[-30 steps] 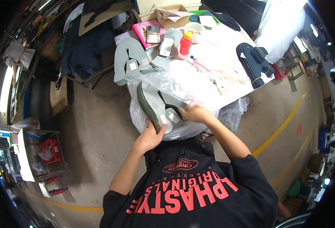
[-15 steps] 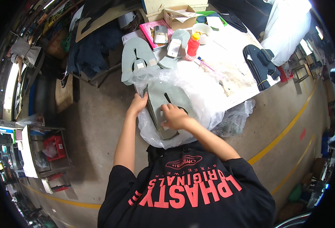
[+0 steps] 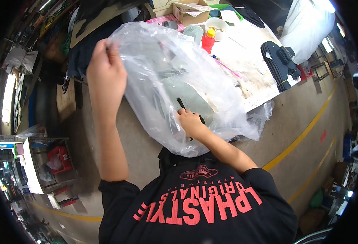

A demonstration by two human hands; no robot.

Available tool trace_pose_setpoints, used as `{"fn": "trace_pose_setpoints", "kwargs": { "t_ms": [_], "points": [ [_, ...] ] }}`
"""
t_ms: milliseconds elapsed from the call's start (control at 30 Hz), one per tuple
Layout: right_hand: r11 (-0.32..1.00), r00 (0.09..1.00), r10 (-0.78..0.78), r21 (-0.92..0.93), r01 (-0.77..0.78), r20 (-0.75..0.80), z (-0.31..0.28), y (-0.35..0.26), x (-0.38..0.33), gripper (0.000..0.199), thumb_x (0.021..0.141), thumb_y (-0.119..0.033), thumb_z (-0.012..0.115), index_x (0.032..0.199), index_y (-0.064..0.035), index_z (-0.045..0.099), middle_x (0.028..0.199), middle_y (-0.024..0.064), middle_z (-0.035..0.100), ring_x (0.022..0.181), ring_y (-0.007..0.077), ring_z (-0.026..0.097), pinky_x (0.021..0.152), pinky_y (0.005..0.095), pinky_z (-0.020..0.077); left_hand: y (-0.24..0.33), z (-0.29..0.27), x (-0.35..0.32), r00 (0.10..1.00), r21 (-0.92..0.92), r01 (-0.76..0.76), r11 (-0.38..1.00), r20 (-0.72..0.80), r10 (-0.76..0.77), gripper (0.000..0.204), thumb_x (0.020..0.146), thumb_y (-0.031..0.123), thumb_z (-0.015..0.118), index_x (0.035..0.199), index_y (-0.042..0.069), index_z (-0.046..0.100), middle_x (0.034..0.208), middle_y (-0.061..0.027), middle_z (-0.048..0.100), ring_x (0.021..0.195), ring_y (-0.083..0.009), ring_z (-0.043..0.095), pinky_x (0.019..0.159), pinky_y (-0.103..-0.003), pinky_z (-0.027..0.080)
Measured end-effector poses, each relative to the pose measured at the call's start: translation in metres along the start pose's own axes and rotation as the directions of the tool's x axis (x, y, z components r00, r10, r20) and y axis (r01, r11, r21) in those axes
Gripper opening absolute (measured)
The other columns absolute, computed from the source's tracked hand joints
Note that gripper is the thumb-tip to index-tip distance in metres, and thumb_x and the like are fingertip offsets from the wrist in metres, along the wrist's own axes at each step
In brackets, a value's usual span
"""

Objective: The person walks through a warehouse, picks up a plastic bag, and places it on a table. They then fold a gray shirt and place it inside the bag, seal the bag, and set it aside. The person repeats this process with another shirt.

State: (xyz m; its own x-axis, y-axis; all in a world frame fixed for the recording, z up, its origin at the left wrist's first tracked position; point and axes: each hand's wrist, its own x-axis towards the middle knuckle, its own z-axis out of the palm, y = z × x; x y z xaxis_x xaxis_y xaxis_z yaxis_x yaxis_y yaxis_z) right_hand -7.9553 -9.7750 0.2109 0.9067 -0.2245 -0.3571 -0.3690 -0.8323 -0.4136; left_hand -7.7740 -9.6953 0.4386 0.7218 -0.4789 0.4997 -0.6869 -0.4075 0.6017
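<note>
A clear plastic bag (image 3: pixel 140 101) spreads over the near edge of the table, its upper rim lifted. My left hand (image 3: pixel 107 71) is raised at the far left, fingers closed on that rim. Inside or under the film lies a stack of grey-green cut pieces (image 3: pixel 189 93), shaped like shoe uppers with a dark slot. My right hand (image 3: pixel 190 123) rests low on the stack with curled fingers, gripping it near the slot; its fingertips are partly hidden. The bag's film blurs more grey pieces behind it.
On the white table (image 3: pixel 244 51) stand a red bottle with a yellow cap (image 3: pixel 208 41), a white bowl (image 3: pixel 216 25) and a cardboard box (image 3: pixel 190 14). Banded black pieces (image 3: pixel 277 65) lie at the right edge. A red crate (image 3: pixel 57 159) sits on a left-hand shelf.
My left hand has left the side of the stack and risen up and left, pulling the bag's rim with it. The film now covers more of the grey pieces. My right hand stays near the slot.
</note>
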Motion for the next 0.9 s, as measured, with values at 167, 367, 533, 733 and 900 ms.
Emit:
{"fn": "trace_pose_setpoints", "kwargs": {
  "t_ms": [167,367,533,733,900],
  "points": [
    [0.793,0.934,-0.305,0.493,0.357,-0.187,-0.025,0.054,0.004,0.044,0.089,-0.011,0.067,0.132,-0.0086,0.057,0.124,0.024,0.062,0.112,0.0443,0.063,0.095,0.0471,0.0528,0.03,0.026,-0.048,0.85,0.248,-0.498,0.831,-0.05,0.524,0.041,0.086,0.01,0.067,0.126,0.006,0.061,0.113,-0.0176,0.059,0.102,-0.0351,0.061,0.09,-0.046,0.048],
    [0.987,0.955,-0.136,0.052,0.155,-0.265,-0.024,0.151,0.017,0.05,0.097,-0.013,0.055,0.148,-0.012,0.051,0.147,0.0186,0.055,0.129,0.0401,0.056,0.105,0.046,0.0476,-0.005,0.149,-0.115,0.528,-0.297,-0.416,0.859,0.69,0.495,0.02,0.08,-0.001,0.058,0.091,0.009,0.072,0.097,-0.0081,0.07,0.103,-0.0289,0.065,0.093,-0.043,0.05],
    [0.983,0.999,0.045,-0.18,-0.041,0.018,-0.013,0.194,-0.011,0.061,0.099,-0.01,0.043,0.16,-0.0104,0.034,0.162,0.0109,0.041,0.138,0.0337,0.052,0.111,0.0429,0.0459,-0.022,0.26,-0.144,0.445,-0.13,-0.487,0.864,0.814,0.374,0.023,0.089,0.017,0.056,0.097,0.008,0.076,0.107,-0.0112,0.074,0.107,-0.0291,0.068,0.099,-0.043,0.048],
    [0.91,0.923,0.377,-0.215,-0.355,0.075,-0.04,0.221,-0.033,0.08,0.089,0.001,0.046,0.164,-0.0129,0.024,0.158,0.0167,0.045,0.128,0.0348,0.06,0.105,0.0426,0.0497,-0.005,0.293,-0.14,0.334,0.082,-0.607,0.791,0.929,0.16,0.039,0.091,0.039,0.052,0.092,0.012,0.08,0.101,-0.0142,0.076,0.102,-0.0288,0.071,0.103,-0.056,0.04],
    [0.889,0.895,0.445,-0.137,-0.437,0.029,-0.055,0.216,-0.028,0.067,0.091,0.0,0.046,0.156,-0.0065,0.038,0.137,0.0223,0.063,0.117,0.0383,0.066,0.1,0.0446,0.0524,-0.017,0.276,-0.132,0.344,0.149,-0.559,0.815,0.937,0.065,0.043,0.095,0.039,0.044,0.094,0.016,0.08,0.104,-0.0136,0.077,0.102,-0.0313,0.071,0.105,-0.059,0.039]
  ]
}}
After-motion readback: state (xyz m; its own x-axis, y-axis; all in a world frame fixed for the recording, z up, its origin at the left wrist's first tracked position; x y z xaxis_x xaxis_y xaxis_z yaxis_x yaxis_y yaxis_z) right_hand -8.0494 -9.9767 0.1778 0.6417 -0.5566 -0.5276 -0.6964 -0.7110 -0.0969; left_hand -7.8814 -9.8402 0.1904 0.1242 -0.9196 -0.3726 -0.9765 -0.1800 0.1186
